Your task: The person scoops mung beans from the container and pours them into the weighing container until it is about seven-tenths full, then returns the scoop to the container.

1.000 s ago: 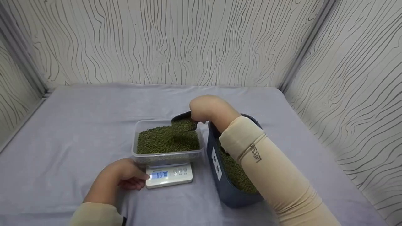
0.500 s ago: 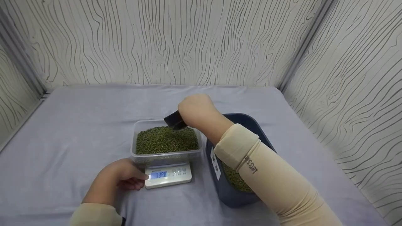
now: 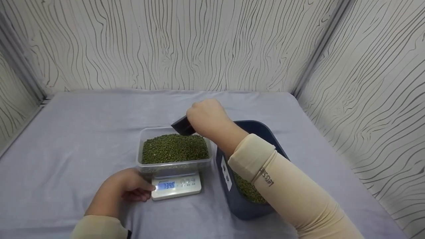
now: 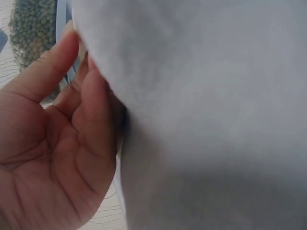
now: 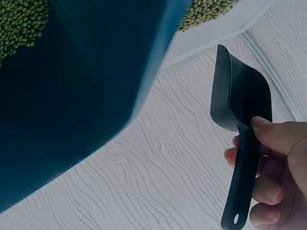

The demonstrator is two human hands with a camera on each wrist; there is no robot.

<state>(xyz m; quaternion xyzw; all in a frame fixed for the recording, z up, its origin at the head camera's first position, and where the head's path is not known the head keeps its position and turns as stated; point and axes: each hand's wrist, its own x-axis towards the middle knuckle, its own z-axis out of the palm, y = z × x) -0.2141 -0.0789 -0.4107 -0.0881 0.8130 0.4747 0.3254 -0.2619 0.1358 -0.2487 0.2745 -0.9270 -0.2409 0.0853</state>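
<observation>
My right hand [image 3: 207, 114] grips the handle of a black scoop [image 3: 182, 126], tipped above the clear plastic container [image 3: 176, 164]. In the right wrist view the bowl of the scoop [image 5: 242, 93] shows no beans. Green mung beans [image 3: 174, 149] are heaped in the container, which stands on a white digital kitchen scale [image 3: 181, 191] with a lit display that seems to read 739.8. My left hand [image 3: 132, 184] pinches the scale's left edge, its thumb at the display corner. Part of those fingers is hidden in the head view.
Right of the container stands a deep dark blue bin [image 3: 247, 209] with a white label and more mung beans [image 3: 247, 191], partly covered by my right forearm. A pale cloth [image 3: 89, 132] covers the table. Patterned panels [image 3: 159, 43] rise behind and at the sides.
My right hand has moved left and turned the scoop over, and its beans have poured into the container. The display has risen from about 657. My left hand has stayed at the scale.
</observation>
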